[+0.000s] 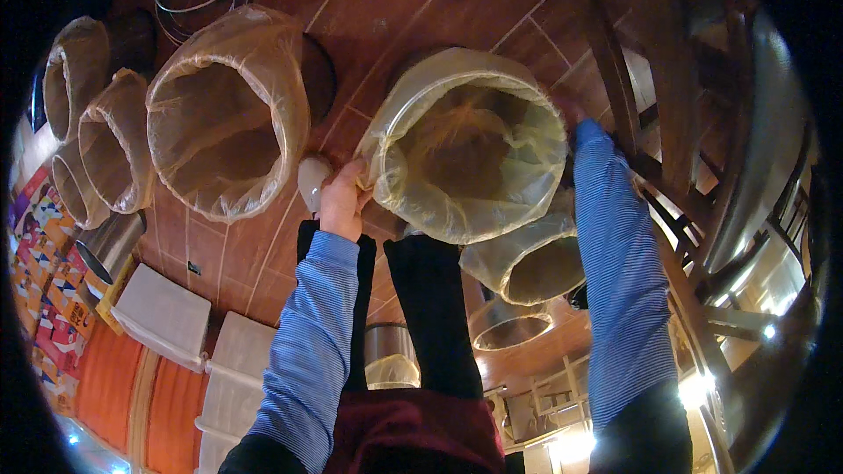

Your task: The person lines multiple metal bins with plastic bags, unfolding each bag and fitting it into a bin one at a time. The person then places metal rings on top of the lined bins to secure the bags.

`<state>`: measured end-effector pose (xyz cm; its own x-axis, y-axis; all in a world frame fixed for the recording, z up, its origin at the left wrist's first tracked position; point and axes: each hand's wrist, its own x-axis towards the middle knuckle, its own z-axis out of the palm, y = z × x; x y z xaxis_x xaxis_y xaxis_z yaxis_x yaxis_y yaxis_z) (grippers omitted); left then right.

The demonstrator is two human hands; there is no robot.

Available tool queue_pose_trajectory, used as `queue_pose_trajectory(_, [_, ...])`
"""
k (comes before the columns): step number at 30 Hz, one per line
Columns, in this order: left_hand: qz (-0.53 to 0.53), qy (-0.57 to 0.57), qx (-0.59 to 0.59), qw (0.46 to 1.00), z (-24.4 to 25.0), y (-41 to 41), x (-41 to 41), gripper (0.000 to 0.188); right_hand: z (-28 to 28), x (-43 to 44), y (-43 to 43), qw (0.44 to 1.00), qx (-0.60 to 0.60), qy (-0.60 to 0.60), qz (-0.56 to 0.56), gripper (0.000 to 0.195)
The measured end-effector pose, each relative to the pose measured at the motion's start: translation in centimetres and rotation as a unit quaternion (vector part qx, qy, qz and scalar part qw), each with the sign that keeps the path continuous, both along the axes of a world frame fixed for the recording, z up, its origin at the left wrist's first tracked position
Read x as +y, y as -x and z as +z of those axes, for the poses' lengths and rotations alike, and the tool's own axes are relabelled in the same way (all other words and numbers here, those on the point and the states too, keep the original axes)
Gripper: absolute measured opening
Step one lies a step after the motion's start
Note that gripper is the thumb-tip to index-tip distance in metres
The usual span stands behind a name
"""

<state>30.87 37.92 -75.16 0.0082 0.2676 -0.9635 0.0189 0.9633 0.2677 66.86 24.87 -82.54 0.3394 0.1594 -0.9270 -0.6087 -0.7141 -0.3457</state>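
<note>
A round bin lined with a translucent yellowish plastic bag (461,230) stands before me. The bag is folded out over the rim and hangs down the outside; its inside looks dark and creased. My left hand (342,201) is at the bin's left side, with thumb and fingers pinching the outer plastic of the liner. My right hand (570,110) reaches to the far right side of the same bin. It is dim and mostly hidden by the sleeve and the bin, so its grip does not show.
Another large lined bin (230,210) stands to the left, with several smaller lined bins (118,145) beyond. A lined bin (527,263) is close behind on the right. Wooden furniture (672,79) rises at right. White lidded boxes (164,309) and a bare metal bin (112,247) are lower left.
</note>
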Motion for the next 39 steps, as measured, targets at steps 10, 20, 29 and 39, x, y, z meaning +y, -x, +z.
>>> queue_pose_trajectory(10, [-0.016, 0.073, -0.050, 0.996, 1.5, 2.9, -2.6, 0.021, 17.9, 2.4, 10.5, 0.873, -0.415, -0.047, 0.251, 0.012])
queue_pose_trajectory(20, [-0.003, 0.102, -0.109, 0.989, -2.9, 1.0, -1.4, 0.022, -7.4, 1.6, 15.1, 0.636, -0.291, -0.013, 0.715, 0.053])
queue_pose_trajectory(29, [0.037, 0.108, -0.137, 0.984, -3.1, 1.9, -2.6, 0.029, -8.0, 0.5, 15.0, 0.625, -0.295, 0.108, 0.715, 0.047])
queue_pose_trajectory(39, [-0.281, 0.033, 0.000, 0.959, 15.3, 12.2, 2.3, 0.019, 30.5, 1.0, 21.1, 0.872, -0.344, -0.133, 0.321, 0.026])
